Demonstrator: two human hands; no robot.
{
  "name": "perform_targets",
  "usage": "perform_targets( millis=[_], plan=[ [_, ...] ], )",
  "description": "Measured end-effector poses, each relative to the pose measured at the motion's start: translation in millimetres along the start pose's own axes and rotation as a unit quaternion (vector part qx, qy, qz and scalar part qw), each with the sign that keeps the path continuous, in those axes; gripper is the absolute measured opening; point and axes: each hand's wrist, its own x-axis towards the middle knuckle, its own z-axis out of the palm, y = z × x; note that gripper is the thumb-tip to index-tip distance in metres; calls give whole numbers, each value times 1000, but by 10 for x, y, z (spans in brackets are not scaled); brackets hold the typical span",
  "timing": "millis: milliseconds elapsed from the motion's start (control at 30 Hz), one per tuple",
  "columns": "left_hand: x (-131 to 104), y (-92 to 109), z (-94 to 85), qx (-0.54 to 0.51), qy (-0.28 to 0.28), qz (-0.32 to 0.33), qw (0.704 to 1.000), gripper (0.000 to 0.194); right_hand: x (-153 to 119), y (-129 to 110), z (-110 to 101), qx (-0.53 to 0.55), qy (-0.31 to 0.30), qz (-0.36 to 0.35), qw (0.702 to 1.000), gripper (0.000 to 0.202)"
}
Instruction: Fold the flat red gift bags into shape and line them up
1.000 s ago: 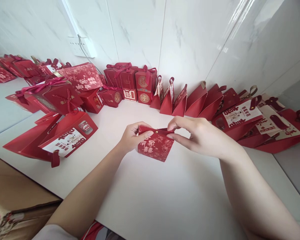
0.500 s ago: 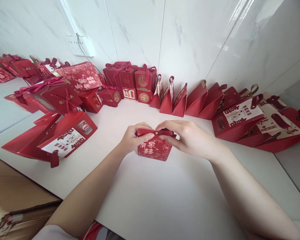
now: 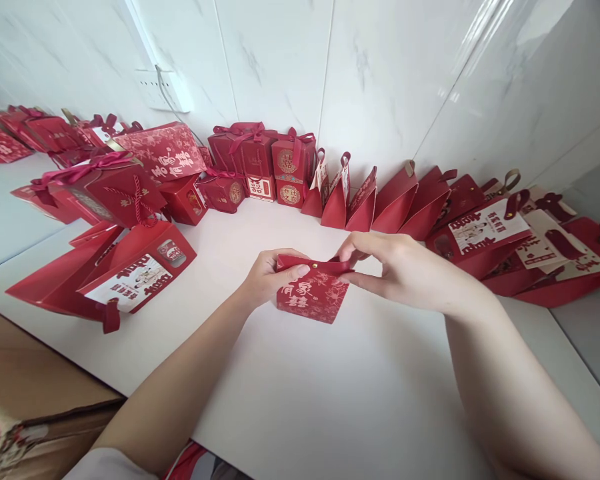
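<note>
A small red box (image 3: 313, 297) with white characters and a floral print is in the middle of the view, over the white table. My left hand (image 3: 275, 275) grips its upper left edge, thumb on the front beside a small gold stud (image 3: 315, 265). At the upper right of the box, my right hand (image 3: 375, 263) pinches a dark red strap (image 3: 336, 267) that runs across the top from the stud. Some of the fingers of my left hand are hidden behind the box.
Several red boxes (image 3: 135, 270) stand at the left, more (image 3: 293, 167) along the tiled wall, and several with loop handles (image 3: 480, 233) at the right. A cardboard carton (image 3: 40, 373) is at the lower left, beside the table edge (image 3: 80, 367).
My right hand has moved slightly right along the strap, away from the stud, and its wrist has turned. My left hand keeps its grip on the box.
</note>
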Motion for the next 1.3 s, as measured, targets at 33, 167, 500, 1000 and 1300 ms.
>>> perform_targets(
  millis=[33,167,500,1000,1300],
  plan=[
    [-5,1,5,-5,-2,-13,1000,27,-16,4,-42,7,-15,1,1000,12],
    [-20,-2,24,-16,-18,-28,999,28,-52,0,-167,44,-61,-10,997,9],
    [-16,-21,27,-18,-23,-36,999,28,-61,-19,-174,11,-45,-20,999,7],
    [-1,-63,6,-11,-14,-27,999,29,-54,-105,-137,29,8,-20,999,7],
    [-4,-79,20,-47,-39,-15,998,23,86,-188,195,52,147,7,988,4]
  ],
)
